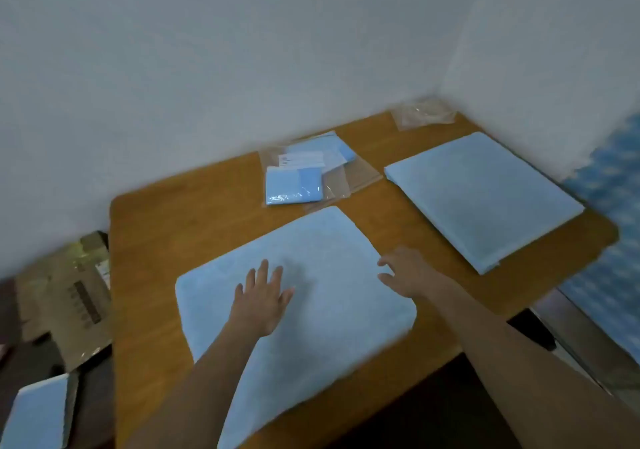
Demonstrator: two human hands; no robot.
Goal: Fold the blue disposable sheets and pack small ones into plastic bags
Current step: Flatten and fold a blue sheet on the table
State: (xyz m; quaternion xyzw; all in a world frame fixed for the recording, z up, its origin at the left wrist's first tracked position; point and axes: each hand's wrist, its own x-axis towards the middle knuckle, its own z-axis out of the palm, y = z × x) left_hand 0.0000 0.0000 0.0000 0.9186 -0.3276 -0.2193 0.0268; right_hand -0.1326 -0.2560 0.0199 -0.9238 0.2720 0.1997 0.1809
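The left hand (263,298) lies flat, palm down, fingers straight and slightly spread, pressing on the middle of a large folded blue sheet (311,310) that lies on the wooden counter (166,241) nearest the person. The right hand (407,272) reaches in from the right, fingers spread and lightly bent at the sheet's right edge; its grip is apart, and motion blur hides whether the fingertips touch the edge. Both forearms stretch forward, bare. The sheet's near corner runs under the left forearm and past the counter's front edge. A second folded blue sheet (485,196) lies well apart at the counter's right side, near the wall. Behind the first sheet lie clear plastic bags (298,175) holding small folded blue pieces, their labels too blurred to read. A crumpled empty bag (420,114) sits in the far corner. At lower left, another blue sheet (38,414) and a cardboard box (69,296) are partly cut off.
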